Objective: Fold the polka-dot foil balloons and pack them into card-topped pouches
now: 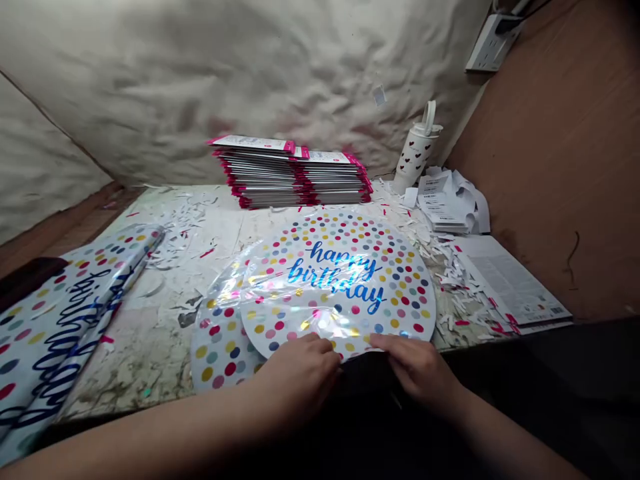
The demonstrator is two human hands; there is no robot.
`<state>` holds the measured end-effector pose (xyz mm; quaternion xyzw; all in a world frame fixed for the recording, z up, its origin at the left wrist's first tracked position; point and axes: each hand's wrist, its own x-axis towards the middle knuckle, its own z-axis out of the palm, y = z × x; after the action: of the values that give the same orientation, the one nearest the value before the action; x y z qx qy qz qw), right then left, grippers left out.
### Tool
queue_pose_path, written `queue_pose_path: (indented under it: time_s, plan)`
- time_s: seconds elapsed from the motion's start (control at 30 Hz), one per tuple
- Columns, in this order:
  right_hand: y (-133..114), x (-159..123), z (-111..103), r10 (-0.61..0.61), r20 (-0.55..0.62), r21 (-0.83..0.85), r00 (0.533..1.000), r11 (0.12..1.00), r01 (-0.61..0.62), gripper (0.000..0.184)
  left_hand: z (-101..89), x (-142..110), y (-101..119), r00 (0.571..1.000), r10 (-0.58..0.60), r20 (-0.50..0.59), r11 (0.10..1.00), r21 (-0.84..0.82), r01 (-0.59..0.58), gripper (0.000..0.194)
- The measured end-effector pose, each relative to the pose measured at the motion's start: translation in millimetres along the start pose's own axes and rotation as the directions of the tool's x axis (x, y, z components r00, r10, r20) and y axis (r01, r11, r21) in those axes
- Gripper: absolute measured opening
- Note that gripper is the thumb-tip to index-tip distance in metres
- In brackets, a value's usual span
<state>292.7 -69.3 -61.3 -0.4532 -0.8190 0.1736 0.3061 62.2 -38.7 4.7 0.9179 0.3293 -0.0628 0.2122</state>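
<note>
A flat, round foil balloon [340, 313] with coloured dots and blue "happy birthday" lettering lies at the table's front edge. It overlaps a second dotted foil balloon [217, 340] that shows on its left. My left hand [307, 373] is closed at the near rim of the upper balloon, its fingertips curled out of sight. My right hand [417, 367] pinches the same rim a little to the right, thumb below and index finger on top.
Folded dotted sheets [65, 313] with dark lettering lie at left under a dark object [30, 277]. Behind stands a pink-edged stack of packets [300, 177]. A white tumbler [417, 150], labels [443, 203], paper scraps [460, 280] and printed cards [515, 283] are on the right.
</note>
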Motion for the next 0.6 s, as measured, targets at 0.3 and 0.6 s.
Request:
queue_pose_path:
  time_s: [0.3,0.6]
  plan:
    - [-1,8,-7,0.169,0.283,0.067,0.944,0.978,-0.196,0.027,-0.3,31,-48,0.939,-0.227,0.257,0.780,-0.530,0.333,0.018]
    - [-24,59,-6,0.240,0.379,0.009,0.894,0.965,-0.263,0.027,-14.9,51,-51,0.954,-0.235,0.187,0.739,-0.603,0.300,0.024]
